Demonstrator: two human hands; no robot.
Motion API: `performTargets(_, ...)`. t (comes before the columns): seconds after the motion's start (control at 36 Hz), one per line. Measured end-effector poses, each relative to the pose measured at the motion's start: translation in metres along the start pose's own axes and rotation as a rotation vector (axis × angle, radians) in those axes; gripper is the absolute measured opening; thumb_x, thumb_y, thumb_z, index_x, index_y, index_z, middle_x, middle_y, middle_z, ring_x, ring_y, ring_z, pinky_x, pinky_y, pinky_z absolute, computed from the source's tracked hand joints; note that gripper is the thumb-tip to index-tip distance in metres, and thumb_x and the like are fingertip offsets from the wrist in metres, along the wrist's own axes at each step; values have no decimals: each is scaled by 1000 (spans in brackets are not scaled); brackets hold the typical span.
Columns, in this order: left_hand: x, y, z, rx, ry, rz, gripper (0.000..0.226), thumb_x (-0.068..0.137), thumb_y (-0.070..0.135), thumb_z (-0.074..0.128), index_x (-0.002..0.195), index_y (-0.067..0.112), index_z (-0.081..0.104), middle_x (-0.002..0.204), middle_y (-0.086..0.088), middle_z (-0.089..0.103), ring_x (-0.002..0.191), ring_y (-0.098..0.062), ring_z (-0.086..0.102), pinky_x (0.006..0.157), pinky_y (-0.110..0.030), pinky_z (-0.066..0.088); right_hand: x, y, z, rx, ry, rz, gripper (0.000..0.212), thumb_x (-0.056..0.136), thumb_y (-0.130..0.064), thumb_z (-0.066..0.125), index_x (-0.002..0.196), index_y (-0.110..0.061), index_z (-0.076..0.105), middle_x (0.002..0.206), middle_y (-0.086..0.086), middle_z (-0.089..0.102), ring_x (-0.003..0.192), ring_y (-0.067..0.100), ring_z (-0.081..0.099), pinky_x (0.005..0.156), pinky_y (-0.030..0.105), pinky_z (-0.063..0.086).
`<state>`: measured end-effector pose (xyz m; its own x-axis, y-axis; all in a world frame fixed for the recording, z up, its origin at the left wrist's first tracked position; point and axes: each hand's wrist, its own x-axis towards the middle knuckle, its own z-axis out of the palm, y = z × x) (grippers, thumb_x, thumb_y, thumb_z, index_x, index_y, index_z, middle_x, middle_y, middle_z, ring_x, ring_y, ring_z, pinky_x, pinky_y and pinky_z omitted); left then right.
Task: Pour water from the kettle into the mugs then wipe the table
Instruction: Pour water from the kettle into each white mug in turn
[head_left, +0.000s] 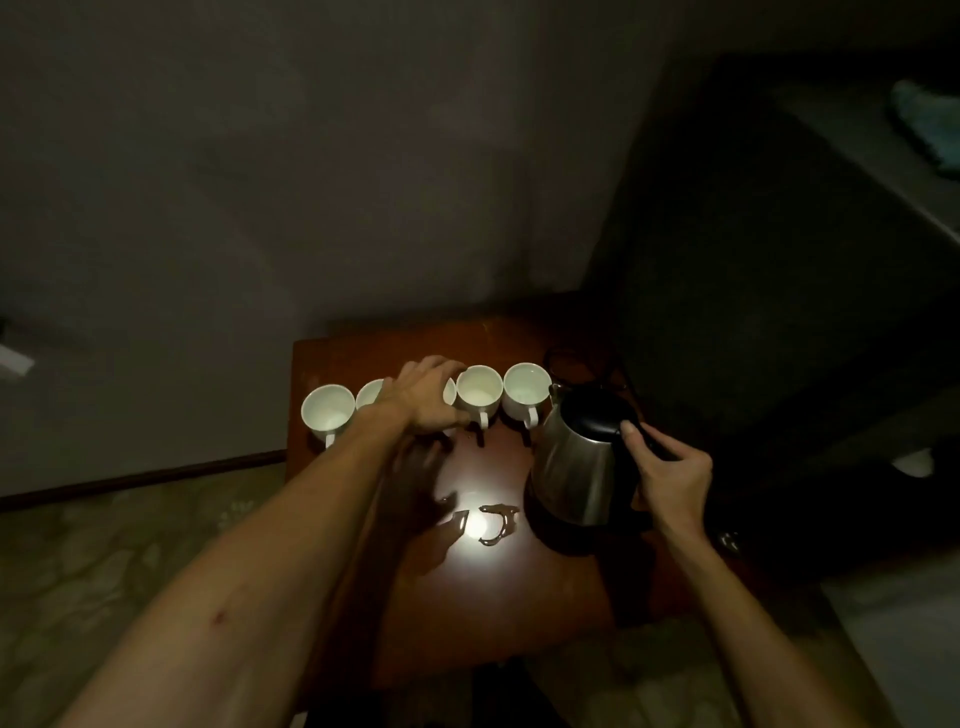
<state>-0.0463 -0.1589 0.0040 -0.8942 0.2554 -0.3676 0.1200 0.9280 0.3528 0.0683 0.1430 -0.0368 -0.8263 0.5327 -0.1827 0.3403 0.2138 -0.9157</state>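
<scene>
Several white mugs stand in a row at the back of a small wooden table (519, 613): the leftmost mug (327, 413), a second mug (370, 395), one mostly hidden under my left hand (426, 397), then two more mugs (479, 397) (525, 395). My left hand lies over the hidden mug with its fingers curled round the rim. The steel kettle (576, 462) with a black lid sits at the table's right, tilted left, its spout beside the rightmost mug. My right hand (670, 478) grips its black handle.
Small puddles of water (498, 525) glint on the tabletop in front of the mugs. A black cord (561, 364) loops behind the kettle. A wall stands close behind the table, dark furniture to the right, and a bluish cloth (924, 124) lies at the far upper right.
</scene>
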Motion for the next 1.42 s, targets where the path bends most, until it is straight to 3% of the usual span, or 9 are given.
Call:
performTargets(0.22,-11,-38,-10,40,-2,152,89,78,56,74,152,33,31,161,1,27,144,-30,27,109,-59,29,-59,-14,35,-3,128,-43,51,92,-33,85,131,-2,75,120,15,79,106,19,76,82,21,63)
performTargets(0.33,-13,-61,-10,37,-18,215,88,77,63,72,150,36,32,159,3,29,141,-29,30,107,-58,31,-83,-23,56,15,211,-26,49,92,-35,84,129,-3,76,122,14,79,112,21,76,92,34,63)
performTargets(0.44,-21,-71,-12,60,-50,256,85,80,62,69,151,36,31,160,2,27,142,-30,29,107,-57,30,-98,-34,75,-11,218,-13,52,95,-35,83,134,-2,74,125,8,77,104,12,70,73,9,53)
performTargets(0.5,-23,-74,-14,77,-62,269,84,80,60,69,152,37,30,161,2,24,143,-30,26,109,-57,28,-99,-36,82,-6,226,-11,53,95,-36,83,134,-2,74,123,8,77,100,10,69,67,4,51)
performTargets(0.64,-17,-84,-21,74,-82,255,87,78,64,70,151,39,29,161,2,23,144,-30,25,108,-56,28,-95,-39,94,17,218,19,58,93,-42,84,136,-4,74,129,11,77,118,20,72,80,14,50)
performTargets(0.86,-4,-90,-31,42,-37,196,90,75,63,72,151,38,31,160,4,26,143,-29,27,106,-56,30,-82,-48,105,-44,108,39,56,96,-38,80,140,-5,69,130,13,75,84,-1,62,68,11,44)
performTargets(1.0,-3,-92,-30,24,-28,179,89,76,59,73,151,36,31,160,3,26,143,-29,27,106,-55,31,-72,-52,111,-101,112,35,59,95,-43,81,140,-7,70,134,13,74,103,13,64,74,16,47)
performTargets(1.19,1,-96,-18,-13,-33,153,92,74,67,71,151,36,31,159,3,28,142,-30,28,106,-56,30,-65,-55,122,-155,103,75,60,94,-48,81,140,-10,70,128,10,76,98,15,68,87,31,57)
performTargets(1.42,2,-95,-14,-48,-9,145,93,72,68,73,150,37,32,158,4,30,141,-29,29,105,-55,31,-59,-48,125,-230,105,93,62,93,-54,80,138,-13,72,128,9,76,99,18,68,90,37,60)
